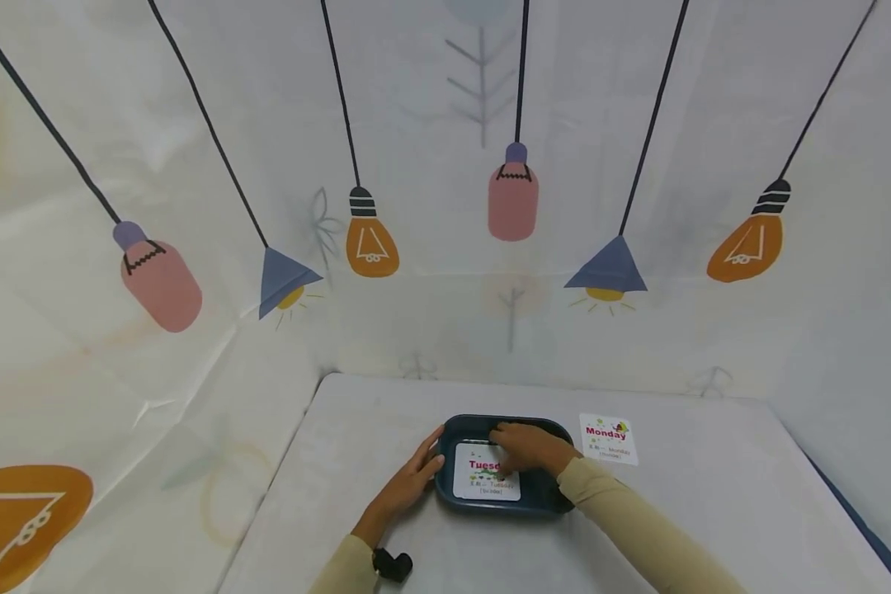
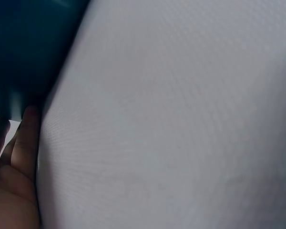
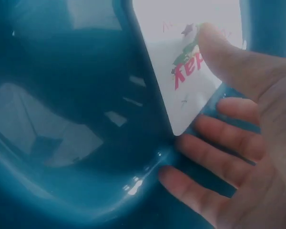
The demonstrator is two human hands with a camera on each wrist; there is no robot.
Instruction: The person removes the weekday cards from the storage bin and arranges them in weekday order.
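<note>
A dark teal tray (image 1: pixel 549 495) lies on the white tabletop, with a white card reading "Tuesday" (image 1: pixel 469 488) inside its left half. My left hand (image 1: pixel 408 483) touches the tray's left end, its fairly straight fingers (image 2: pixel 26 143) against the outer wall. Over the tray is my right hand (image 1: pixel 530 450), reaching in from the right. Its thumb (image 3: pixel 229 57) presses on the printed face of the card. The other fingers (image 3: pixel 214 157) stretch out loosely, their tips along the card's edge and over the tray floor.
A white "Monday" card (image 1: pixel 609 439) lies face up on the white tabletop (image 1: pixel 683 511), right of the tray. Behind and to the left hangs a pale sheet (image 1: pixel 431 322) printed with lamps and bulbs. A dark wrist strap (image 1: pixel 392 566) sits on the left wrist.
</note>
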